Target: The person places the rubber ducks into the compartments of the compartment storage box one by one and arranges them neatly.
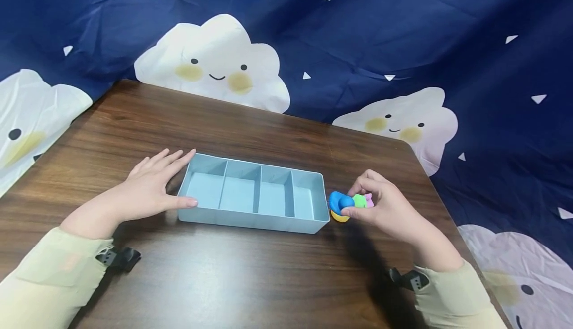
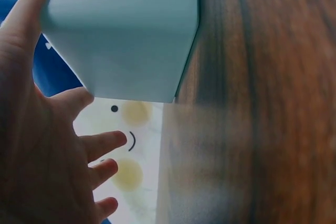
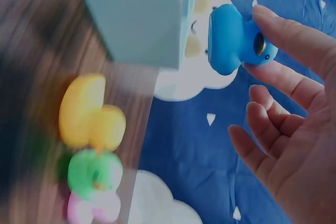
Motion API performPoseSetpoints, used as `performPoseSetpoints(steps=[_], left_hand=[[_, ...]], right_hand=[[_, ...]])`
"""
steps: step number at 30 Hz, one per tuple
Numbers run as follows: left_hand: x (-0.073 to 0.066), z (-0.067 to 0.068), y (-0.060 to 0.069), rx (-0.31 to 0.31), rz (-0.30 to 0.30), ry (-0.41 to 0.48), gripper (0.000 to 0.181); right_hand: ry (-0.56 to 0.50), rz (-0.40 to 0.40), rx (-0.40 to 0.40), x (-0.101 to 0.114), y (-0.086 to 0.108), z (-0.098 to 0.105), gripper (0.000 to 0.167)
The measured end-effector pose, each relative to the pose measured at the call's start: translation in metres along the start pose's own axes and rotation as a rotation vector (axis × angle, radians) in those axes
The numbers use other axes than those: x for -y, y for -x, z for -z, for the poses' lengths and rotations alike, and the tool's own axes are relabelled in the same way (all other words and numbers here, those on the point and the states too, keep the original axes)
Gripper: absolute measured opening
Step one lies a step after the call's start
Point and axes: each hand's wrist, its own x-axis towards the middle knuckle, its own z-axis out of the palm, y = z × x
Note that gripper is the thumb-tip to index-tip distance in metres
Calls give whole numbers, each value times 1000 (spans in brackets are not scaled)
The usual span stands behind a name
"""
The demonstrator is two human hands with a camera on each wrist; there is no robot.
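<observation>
A pale blue box with several compartments [image 1: 250, 221] stands on the table. My left hand [image 1: 149, 190] spans its left end, fingers spread and straight; thumb and forefinger touch its corners. Beyond the box's right end, my right hand [image 1: 389, 207] pinches a blue toy duck [image 3: 227, 38] by its head between thumb and forefinger. The duck is held above the table, tipped on its side in the right wrist view. Below it a yellow toy duck [image 3: 81, 111], a green one [image 3: 93, 174] and a pink one [image 3: 93, 206] stand in a row on the table, blurred.
The brown wooden table [image 1: 215, 279] has its far edge against a dark blue curtain [image 1: 394, 16] with clouds and white triangles. Dark straps circle both wrists. The box's compartments hold nothing visible.
</observation>
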Motion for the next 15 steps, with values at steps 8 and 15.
performPoseSetpoints(steps=[8, 15], left_hand=[[0, 0, 1, -2, 8, 9, 109], [2, -2, -1, -10, 23, 5, 110]], right_hand=[[-28, 24, 49, 22, -35, -20, 27], [-25, 72, 82, 37, -54, -31, 31]])
